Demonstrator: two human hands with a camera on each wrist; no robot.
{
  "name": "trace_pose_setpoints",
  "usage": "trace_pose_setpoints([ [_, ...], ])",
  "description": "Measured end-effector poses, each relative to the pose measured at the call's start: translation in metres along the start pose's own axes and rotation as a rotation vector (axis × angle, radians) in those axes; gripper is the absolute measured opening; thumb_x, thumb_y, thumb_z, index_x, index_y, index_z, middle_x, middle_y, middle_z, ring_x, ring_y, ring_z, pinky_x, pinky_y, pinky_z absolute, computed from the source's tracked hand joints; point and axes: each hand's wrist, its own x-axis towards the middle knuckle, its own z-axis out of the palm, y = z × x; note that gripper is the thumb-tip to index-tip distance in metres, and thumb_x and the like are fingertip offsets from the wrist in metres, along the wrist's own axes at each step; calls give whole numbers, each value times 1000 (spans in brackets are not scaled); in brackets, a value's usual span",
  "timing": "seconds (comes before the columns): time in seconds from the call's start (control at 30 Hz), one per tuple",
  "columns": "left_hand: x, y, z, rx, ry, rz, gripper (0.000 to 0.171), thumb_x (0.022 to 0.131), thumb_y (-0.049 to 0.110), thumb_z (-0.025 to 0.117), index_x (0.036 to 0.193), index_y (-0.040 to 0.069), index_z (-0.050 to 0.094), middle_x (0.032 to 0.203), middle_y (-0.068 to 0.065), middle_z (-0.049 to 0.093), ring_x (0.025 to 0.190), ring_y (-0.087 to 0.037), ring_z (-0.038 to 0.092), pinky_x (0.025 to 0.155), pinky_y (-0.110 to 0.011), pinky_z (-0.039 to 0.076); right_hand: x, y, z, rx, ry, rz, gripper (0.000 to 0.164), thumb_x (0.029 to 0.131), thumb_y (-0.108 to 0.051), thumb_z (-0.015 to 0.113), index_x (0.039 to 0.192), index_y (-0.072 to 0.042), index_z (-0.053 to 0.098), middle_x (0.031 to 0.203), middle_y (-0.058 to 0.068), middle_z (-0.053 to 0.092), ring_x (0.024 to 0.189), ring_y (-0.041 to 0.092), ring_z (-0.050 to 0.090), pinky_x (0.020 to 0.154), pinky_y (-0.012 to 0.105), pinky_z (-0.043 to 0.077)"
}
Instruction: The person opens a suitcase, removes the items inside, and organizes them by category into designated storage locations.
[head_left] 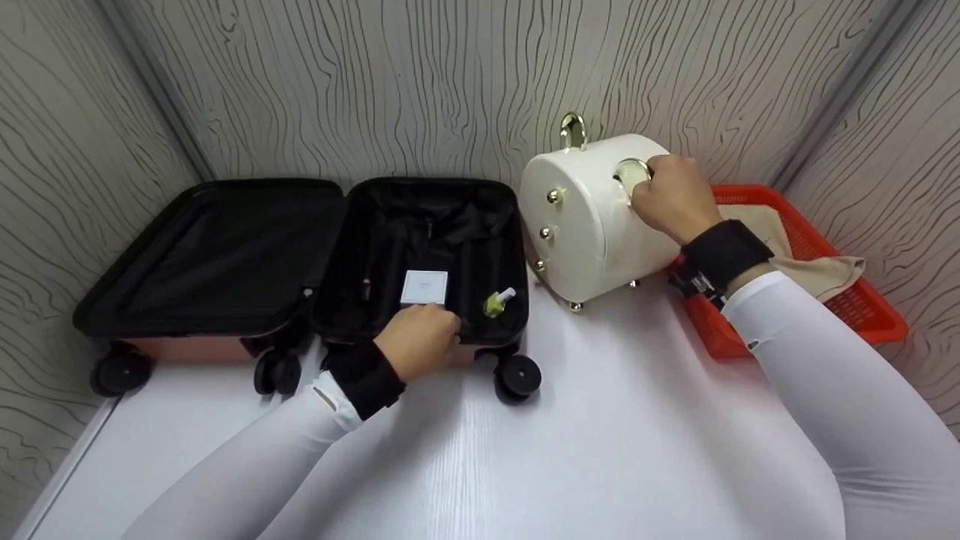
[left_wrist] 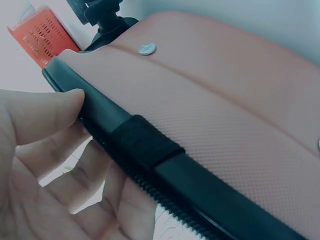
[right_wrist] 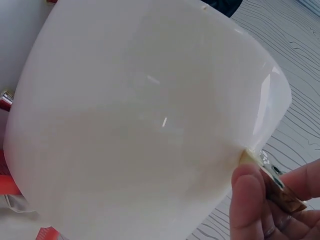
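Observation:
An open suitcase (head_left: 330,300) with black lining and a pink shell lies on the white table. My left hand (head_left: 420,341) grips the near rim of its right half; in the left wrist view, the thumb lies on the rim (left_wrist: 105,110) and the fingers curl on its other side. Just beyond that hand, inside, are a small white square box (head_left: 424,287) and a yellow-green bottle with a white cap (head_left: 499,301). My right hand (head_left: 679,195) holds a gold handle (right_wrist: 275,185) of a glossy white rounded case (head_left: 570,225), which stands tilted right of the suitcase.
A red plastic basket (head_left: 885,319) with a beige cloth (head_left: 817,274) stands at the right, partly behind my right wrist. Patterned panels (head_left: 420,90) wall in the back and sides. A suitcase wheel (head_left: 517,377) juts toward the front.

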Motion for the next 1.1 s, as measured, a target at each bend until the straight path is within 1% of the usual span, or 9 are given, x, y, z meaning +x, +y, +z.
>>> trace_pose_setpoints([
  [0.13, 0, -1, -2, -1, -16, -21, 15, 90, 5, 78, 77, 1, 71, 79, -20, 74, 75, -43, 74, 70, -59, 60, -4, 3, -7, -6, -18, -36, 14, 84, 1, 45, 75, -2, 55, 70, 6, 43, 68, 28, 41, 55, 37, 31],
  [0.3, 2, 0, -5, 5, -71, -79, 18, 84, 7, 81, 73, 3, 67, 78, -18, 73, 75, -42, 73, 71, -60, 60, -11, 8, -19, -32, -77, -76, 10, 83, 2, 44, 78, -2, 52, 73, 8, 44, 73, 31, 42, 60, 38, 33],
  [0.43, 3, 3, -6, 21, -99, -135, 21, 84, 16, 84, 77, 3, 69, 82, -18, 74, 76, -41, 73, 71, -60, 60, -17, 14, -29, -30, -177, -67, 12, 87, 2, 45, 89, 3, 57, 80, 14, 51, 80, 34, 48, 64, 38, 38],
  [0.57, 5, 6, -8, 35, -119, -181, 27, 82, 24, 86, 79, 3, 71, 83, -18, 75, 73, -39, 72, 69, -60, 60, -22, 21, -42, -27, -275, -58, 19, 93, 0, 46, 103, 4, 62, 87, 18, 61, 78, 33, 57, 59, 34, 43],
  [0.73, 10, 8, -14, 18, -166, -197, 27, 81, 26, 86, 80, 4, 70, 84, -16, 74, 69, -34, 66, 66, -58, 59, -30, 28, -56, -45, -366, -51, 24, 97, -2, 45, 114, 3, 62, 88, 17, 69, 72, 23, 64, 57, 31, 46],
  [0.83, 16, 11, -18, -5, -172, -180, 25, 85, 24, 82, 88, 2, 69, 89, -16, 73, 75, -34, 68, 69, -58, 59, -31, 32, -62, -43, -398, -59, 26, 98, -2, 47, 119, 3, 62, 85, 14, 71, 67, 16, 65, 57, 28, 47],
  [0.93, 27, 16, -22, -43, -139, -172, 27, 93, 24, 75, 102, 0, 69, 100, -18, 73, 89, -38, 72, 78, -59, 60, -30, 38, -66, -41, -411, -70, 26, 99, -1, 48, 120, 1, 63, 84, 12, 72, 68, 14, 65, 59, 26, 47],
  [1.03, 44, 23, -26, -105, -98, -165, 39, 103, 29, 69, 128, -1, 68, 122, -21, 73, 110, -40, 73, 93, -58, 60, -27, 45, -66, -22, -410, -71, 23, 102, -1, 48, 119, -1, 64, 88, 12, 73, 71, 13, 67, 61, 24, 48],
  [1.1, 56, 28, -29, -156, -78, -151, 49, 107, 31, 66, 145, 1, 62, 137, -21, 69, 124, -41, 70, 103, -57, 58, -25, 50, -64, 4, -409, -56, 22, 105, -2, 48, 120, -1, 64, 92, 15, 72, 73, 12, 68, 61, 23, 49],
])
